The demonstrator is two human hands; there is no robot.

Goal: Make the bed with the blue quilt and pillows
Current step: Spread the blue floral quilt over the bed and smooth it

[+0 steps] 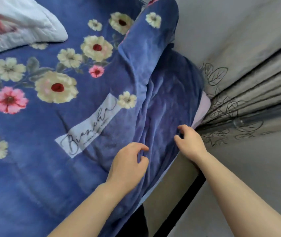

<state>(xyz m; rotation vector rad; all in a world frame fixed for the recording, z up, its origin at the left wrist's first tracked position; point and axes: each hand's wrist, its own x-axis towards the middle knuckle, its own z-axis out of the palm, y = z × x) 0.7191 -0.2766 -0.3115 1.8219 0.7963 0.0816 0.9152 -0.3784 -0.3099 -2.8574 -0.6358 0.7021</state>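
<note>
the blue quilt (42,168) covers nearly the whole bed, its flowered face up, with a pale label strip (86,125) (script lettering, unreadable beyond a flourish) lying on a slant that rises toward the upper right. along the quilt's right side a long band of it is turned back, showing a plain plush underside, and this fold runs from the near edge up and away toward the far top of the view, so its long axis follows the bed's right edge. the left hand (127,166) rests on that fold just right of the label, fingers curled and pinching a ridge of fabric. the right hand (189,142) sits further right of the label at the quilt's outer edge, fingers bent down into the cloth, gripping it. a pale floral pillow (16,26) lies well above and left of the label. grey curtains (256,100) hang beyond the quilt's edge.
</note>
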